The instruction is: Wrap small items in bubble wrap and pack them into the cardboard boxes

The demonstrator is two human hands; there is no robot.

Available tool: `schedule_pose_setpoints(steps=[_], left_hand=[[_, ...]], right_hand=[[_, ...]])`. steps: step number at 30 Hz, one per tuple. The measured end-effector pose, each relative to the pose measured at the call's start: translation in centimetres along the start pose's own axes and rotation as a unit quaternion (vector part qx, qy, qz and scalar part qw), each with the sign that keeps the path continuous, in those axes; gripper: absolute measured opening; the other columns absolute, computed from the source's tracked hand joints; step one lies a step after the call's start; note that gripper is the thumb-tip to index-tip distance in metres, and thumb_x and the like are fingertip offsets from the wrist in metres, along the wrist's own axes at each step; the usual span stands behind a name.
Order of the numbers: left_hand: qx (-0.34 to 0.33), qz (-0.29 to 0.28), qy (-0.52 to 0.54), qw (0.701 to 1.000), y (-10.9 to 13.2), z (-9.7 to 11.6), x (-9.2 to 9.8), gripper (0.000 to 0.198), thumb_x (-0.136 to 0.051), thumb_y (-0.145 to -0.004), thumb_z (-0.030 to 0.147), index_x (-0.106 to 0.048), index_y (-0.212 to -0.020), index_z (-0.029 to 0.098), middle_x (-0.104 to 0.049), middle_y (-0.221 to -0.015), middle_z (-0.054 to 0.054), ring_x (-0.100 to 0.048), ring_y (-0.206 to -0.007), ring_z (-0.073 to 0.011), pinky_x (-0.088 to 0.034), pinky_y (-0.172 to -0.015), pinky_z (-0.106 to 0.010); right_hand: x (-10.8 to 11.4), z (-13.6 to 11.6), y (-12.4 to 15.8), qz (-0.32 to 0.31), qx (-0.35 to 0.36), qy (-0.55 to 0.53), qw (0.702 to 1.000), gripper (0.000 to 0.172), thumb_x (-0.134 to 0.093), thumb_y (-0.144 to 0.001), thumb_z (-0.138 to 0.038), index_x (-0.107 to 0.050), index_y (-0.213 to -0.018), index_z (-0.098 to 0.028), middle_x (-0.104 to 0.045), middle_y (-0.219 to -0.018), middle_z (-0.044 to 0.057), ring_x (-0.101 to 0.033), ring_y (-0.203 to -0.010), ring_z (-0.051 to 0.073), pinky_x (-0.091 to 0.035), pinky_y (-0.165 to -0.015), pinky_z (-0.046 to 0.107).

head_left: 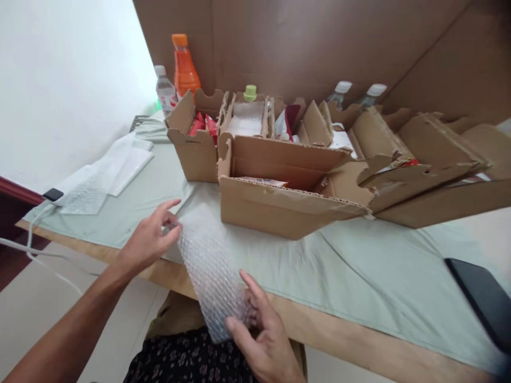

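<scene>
A flat, see-through bubble wrap bag slants over the table's front edge, its near end hanging above my lap. My left hand grips its far left edge between curled fingers and thumb, the index finger stretched out beyond. At the lower right edge, my right hand holds the bag with the thumb on top and other fingers partly hidden beside it. Just beyond the bag stands a long open cardboard box with a printed packet inside.
Behind is a row of cardboard boxes holding packets. An orange bottle and a clear bottle stand back left. More bubble wrap bags lie at left near a white cable. A black phone lies at right.
</scene>
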State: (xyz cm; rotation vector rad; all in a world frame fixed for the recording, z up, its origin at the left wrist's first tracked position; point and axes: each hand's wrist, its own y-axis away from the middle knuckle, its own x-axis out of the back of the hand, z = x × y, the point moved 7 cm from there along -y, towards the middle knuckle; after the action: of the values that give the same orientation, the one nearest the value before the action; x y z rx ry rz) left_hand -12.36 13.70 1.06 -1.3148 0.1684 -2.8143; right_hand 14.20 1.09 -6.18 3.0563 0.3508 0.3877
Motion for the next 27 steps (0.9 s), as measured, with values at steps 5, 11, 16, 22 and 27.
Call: schedule_pose_setpoints(steps=[5,11,16,22,27], left_hand=[[-0.078,-0.010,-0.070,0.994,-5.5,-1.1,-1.0,0.060,-0.055,-0.079,0.020,-0.057,-0.139,0.013,-0.074,-0.092,-0.006,-0.069,-0.084,-0.0246,-0.056,-0.083,-0.040],[-0.151,0.044,-0.040,0.987,0.0,-0.4,-2.5,0.040,-0.052,-0.091,0.013,-0.063,-0.129,0.016,-0.069,-0.116,-0.013,-0.062,-0.114,-0.0293,-0.052,-0.101,-0.051],[-0.280,-0.053,0.074,0.956,10.3,1.9,-2.5,0.051,-0.062,-0.085,0.012,-0.059,-0.135,0.017,-0.064,-0.133,-0.016,-0.047,-0.141,-0.0338,-0.047,-0.113,-0.057],[-0.286,0.021,0.039,0.957,12.4,2.0,-4.3,0.042,-0.063,-0.090,0.006,-0.062,-0.131,0.013,-0.072,-0.124,-0.016,-0.060,-0.131,-0.0289,-0.049,-0.113,-0.051],[-0.218,0.076,0.116,0.966,10.6,1.3,-3.9,0.027,-0.058,-0.093,0.001,-0.068,-0.112,0.017,-0.077,-0.097,-0.008,-0.073,-0.094,-0.0206,-0.059,-0.092,-0.040]], right_hand=[[-3.9,0.1,-3.0,-0.021,-0.037,-0.080,0.996,0.061,-0.058,-0.096,-0.029,-0.046,-0.156,-0.032,-0.066,-0.130,0.009,-0.067,-0.085,0.017,-0.057,-0.065,0.025],[-3.5,-0.7,-4.1,-0.056,-0.093,-0.111,0.988,0.035,-0.063,-0.093,-0.040,-0.075,-0.123,-0.025,-0.064,-0.115,0.009,-0.057,-0.063,0.011,-0.050,-0.051,0.023],[-3.2,-0.3,-4.1,-0.064,-0.183,-0.154,0.969,0.042,-0.073,-0.087,-0.052,-0.076,-0.117,-0.022,-0.065,-0.089,0.005,-0.056,-0.063,0.013,-0.051,-0.057,0.025],[-3.9,1.2,-4.1,-0.064,-0.205,-0.192,0.958,0.048,-0.071,-0.090,-0.059,-0.070,-0.120,-0.021,-0.065,-0.070,0.000,-0.063,-0.068,0.015,-0.051,-0.078,0.031],[-1.7,-0.4,-3.9,-0.016,-0.072,-0.074,0.995,0.047,-0.068,-0.094,-0.046,-0.061,-0.136,-0.025,-0.070,-0.108,0.008,-0.068,-0.079,0.018,-0.057,-0.066,0.029]])
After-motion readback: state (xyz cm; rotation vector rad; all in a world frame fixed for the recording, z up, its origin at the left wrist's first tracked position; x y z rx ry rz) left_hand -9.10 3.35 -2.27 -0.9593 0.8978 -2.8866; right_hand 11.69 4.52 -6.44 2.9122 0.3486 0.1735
